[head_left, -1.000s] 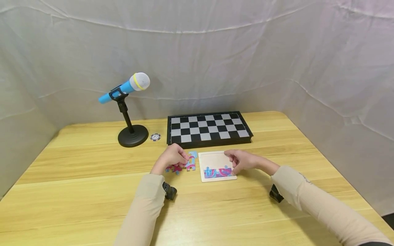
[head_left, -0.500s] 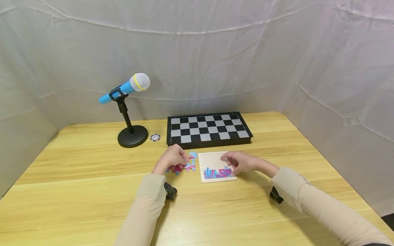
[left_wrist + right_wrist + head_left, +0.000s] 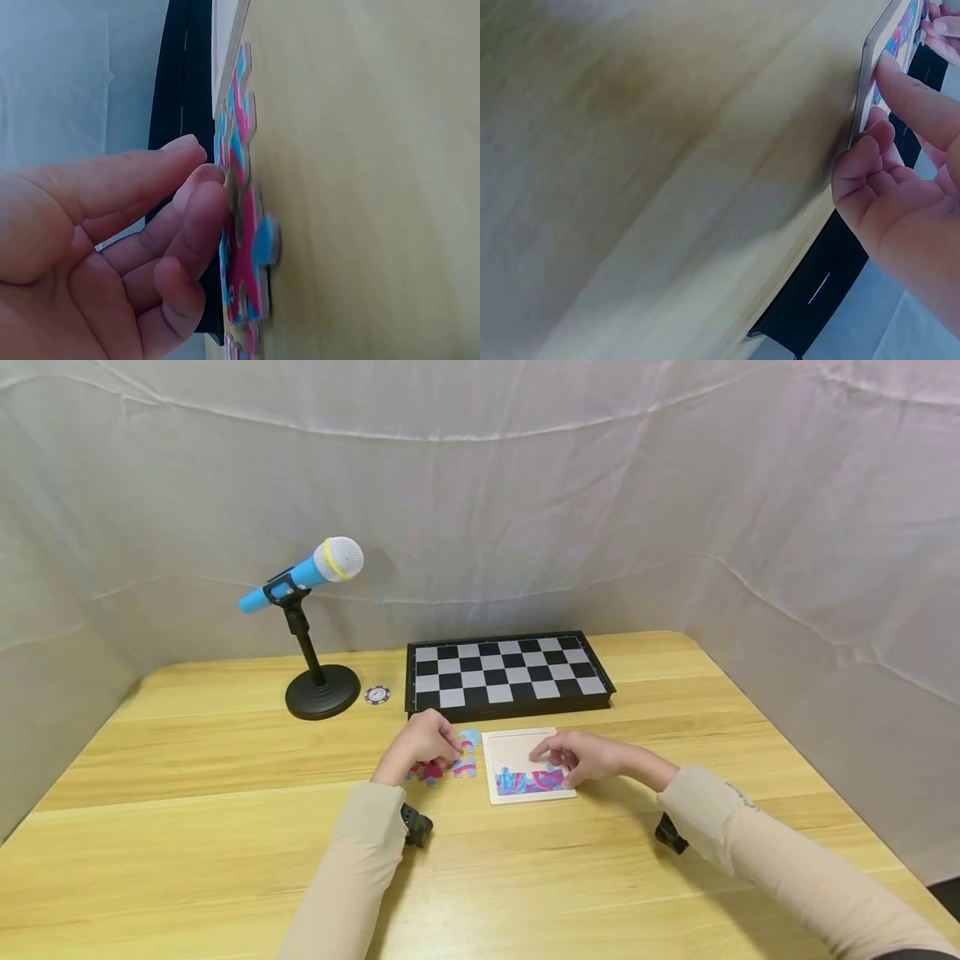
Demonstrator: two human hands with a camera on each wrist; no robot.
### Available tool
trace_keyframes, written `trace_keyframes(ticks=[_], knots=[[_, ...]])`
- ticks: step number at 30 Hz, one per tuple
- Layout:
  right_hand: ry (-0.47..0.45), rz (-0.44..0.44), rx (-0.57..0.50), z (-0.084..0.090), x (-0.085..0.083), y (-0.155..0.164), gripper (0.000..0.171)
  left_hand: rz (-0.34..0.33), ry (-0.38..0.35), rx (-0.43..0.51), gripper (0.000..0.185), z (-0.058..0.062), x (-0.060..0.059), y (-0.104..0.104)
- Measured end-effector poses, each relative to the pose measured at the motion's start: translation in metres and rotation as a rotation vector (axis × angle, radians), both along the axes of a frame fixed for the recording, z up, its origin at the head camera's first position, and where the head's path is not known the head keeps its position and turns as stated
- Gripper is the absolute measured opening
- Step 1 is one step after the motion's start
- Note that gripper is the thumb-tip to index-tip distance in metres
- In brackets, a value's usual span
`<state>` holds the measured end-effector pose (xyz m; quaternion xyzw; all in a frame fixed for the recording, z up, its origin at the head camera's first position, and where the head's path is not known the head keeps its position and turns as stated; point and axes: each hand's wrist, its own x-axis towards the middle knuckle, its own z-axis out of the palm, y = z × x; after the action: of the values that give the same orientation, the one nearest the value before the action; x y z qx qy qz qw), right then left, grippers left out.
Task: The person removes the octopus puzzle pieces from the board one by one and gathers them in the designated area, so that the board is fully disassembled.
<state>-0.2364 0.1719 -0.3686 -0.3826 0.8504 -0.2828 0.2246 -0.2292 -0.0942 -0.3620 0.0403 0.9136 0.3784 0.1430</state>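
My left hand [image 3: 425, 745] hovers low over several loose jigsaw puzzle pieces [image 3: 431, 772] in pink and blue, left of the puzzle tray. In the left wrist view its thumb and index fingertips stand slightly apart, with no piece visible between them; the other fingers bend close to the pieces [image 3: 251, 255]. The pale puzzle tray [image 3: 517, 749] has a row of fitted pieces [image 3: 528, 782] along its near side. My right hand [image 3: 592, 755] is at the tray's right edge. Its thumb rests on the rim [image 3: 864, 82], and the index finger reaches over the bare tray floor.
Behind the tray lies a black-and-white folding chessboard [image 3: 510, 672]. A blue toy microphone [image 3: 307, 572] on a black stand [image 3: 322, 692] stands at the back left, with a poker chip [image 3: 377, 695] beside its base. Grey cloth [image 3: 480, 510] hangs around the wooden table.
The right index finger has slid leftward and nearer over the tray. Beside the left fingertips, the loose pieces have shifted, with a gap now between two of them. The tray stays put.
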Motion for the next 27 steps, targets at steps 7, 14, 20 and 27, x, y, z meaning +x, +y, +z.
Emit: trace_keyframes(ticks=[7, 14, 20, 27], knots=[[-0.02, 0.015, -0.02, -0.002, -0.003, 0.003, 0.043, -0.048, 0.03, 0.031, 0.006, 0.003, 0.003, 0.01], [-0.03, 0.03, -0.017, -0.004, -0.005, 0.003, 0.039, -0.133, 0.025, 0.076, 0.003, 0.005, 0.004, 0.021], [-0.021, 0.04, -0.024, -0.003, -0.005, 0.004, 0.035, -0.178, 0.022, 0.083, 0.004, 0.006, 0.004, 0.029], [-0.018, 0.047, -0.023, -0.003, -0.005, 0.004, 0.035, -0.213, -0.021, 0.071, 0.006, 0.006, 0.006, 0.038]])
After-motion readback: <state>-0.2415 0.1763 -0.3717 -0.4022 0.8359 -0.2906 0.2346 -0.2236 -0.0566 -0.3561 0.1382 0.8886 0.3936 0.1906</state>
